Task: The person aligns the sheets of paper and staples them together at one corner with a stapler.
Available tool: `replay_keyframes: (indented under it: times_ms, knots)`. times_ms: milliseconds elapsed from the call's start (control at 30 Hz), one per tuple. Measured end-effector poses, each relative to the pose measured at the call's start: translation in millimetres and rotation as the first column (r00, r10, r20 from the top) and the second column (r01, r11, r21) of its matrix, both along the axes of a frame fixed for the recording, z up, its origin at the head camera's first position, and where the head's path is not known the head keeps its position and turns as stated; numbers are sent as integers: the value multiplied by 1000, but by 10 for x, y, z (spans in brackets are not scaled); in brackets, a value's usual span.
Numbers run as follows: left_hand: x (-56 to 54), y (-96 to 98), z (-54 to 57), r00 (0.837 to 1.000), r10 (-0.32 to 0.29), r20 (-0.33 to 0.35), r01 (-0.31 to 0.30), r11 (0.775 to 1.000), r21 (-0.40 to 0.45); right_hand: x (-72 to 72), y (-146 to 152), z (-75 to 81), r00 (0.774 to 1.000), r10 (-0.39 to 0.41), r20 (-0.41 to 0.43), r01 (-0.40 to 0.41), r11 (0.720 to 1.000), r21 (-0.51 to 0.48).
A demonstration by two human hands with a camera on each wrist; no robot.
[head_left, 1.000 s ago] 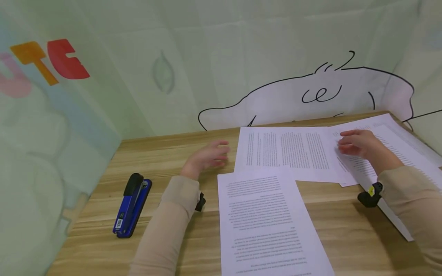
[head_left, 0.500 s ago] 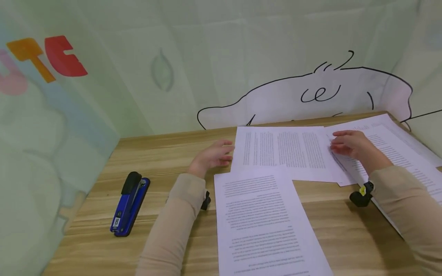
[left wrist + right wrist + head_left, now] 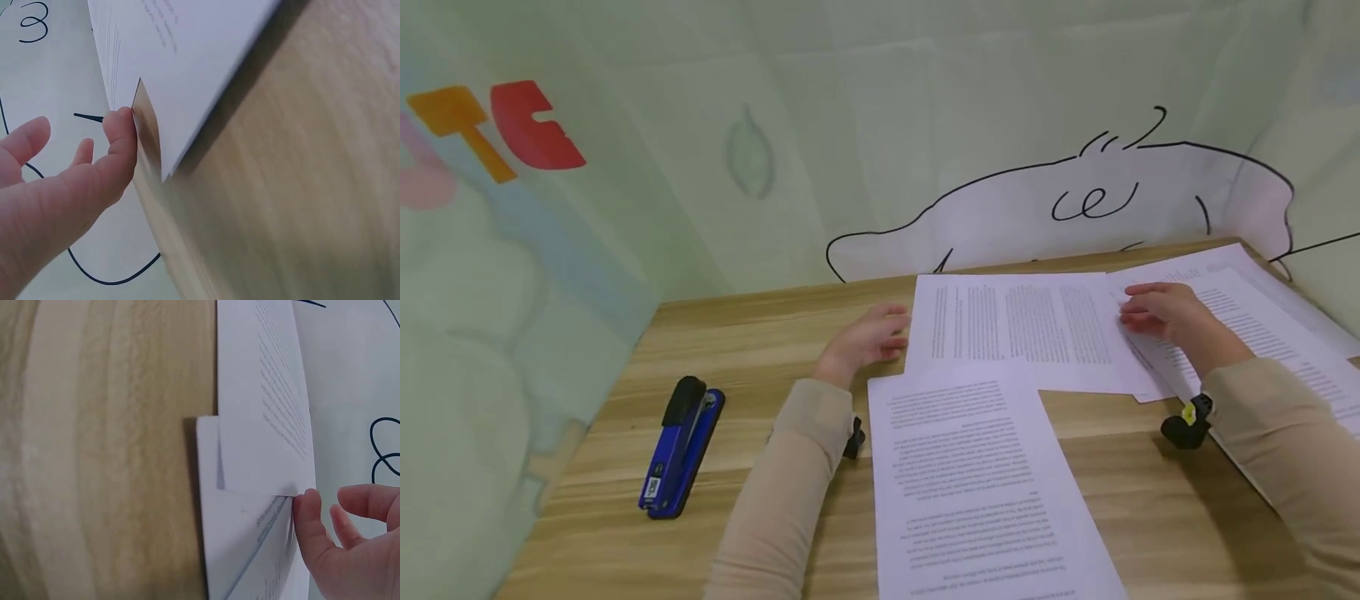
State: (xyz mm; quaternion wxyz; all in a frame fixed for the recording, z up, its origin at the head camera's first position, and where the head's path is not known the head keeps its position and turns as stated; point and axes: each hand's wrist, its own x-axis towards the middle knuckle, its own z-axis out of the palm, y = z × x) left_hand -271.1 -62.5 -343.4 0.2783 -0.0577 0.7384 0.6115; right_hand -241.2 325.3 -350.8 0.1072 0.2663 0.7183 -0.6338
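A printed sheet [image 3: 977, 333] lies sideways at the back of the table. At its left edge is my left hand [image 3: 868, 337], fingers loosely bent and thumb apart; the left wrist view shows a fingertip [image 3: 122, 125] right at the paper's side. My right hand [image 3: 1172, 321] stands at the opposite edge with its fingers slightly bent, pinching nothing. In the right wrist view a fingertip [image 3: 308, 503] meets the edge of the upper sheet [image 3: 269, 444]. Another printed sheet [image 3: 970, 492] lies lengthwise in front, overlapping the sideways one's lower edge.
A blue and black stapler [image 3: 681, 450] lies on the wooden table [image 3: 752, 333] at the left. More printed sheets [image 3: 1262, 333] are spread at the right, under my right forearm [image 3: 1285, 433]. A printed curtain [image 3: 850, 125] hangs behind the table.
My left hand has moved right, up to the sideways sheet's left edge. My right hand has shifted slightly left. The stapler and front sheet stay in place.
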Motion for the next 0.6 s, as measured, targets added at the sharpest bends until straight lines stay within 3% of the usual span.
replay_keyframes:
  times_ms: [100, 300, 400, 600]
  knots:
    - [-6, -43, -14, 1000, 12, -10, -12, 1000, 5, -22, -35, -41, 1000, -17, 4, 17, 999, -48]
    - [-11, -43, -28, 999, 45, 1, -45, 997, 58, -40, -47, -75, 996, -79, 45, 81, 996, -39]
    - [-26, -27, -34, 998, 54, 16, -55, 996, 75, -31, -49, -67, 996, -73, 50, 74, 997, -36]
    - [-30, -7, -34, 999, 38, 22, -40, 997, 71, 5, -128, -64, 999, 33, -13, -30, 989, 142]
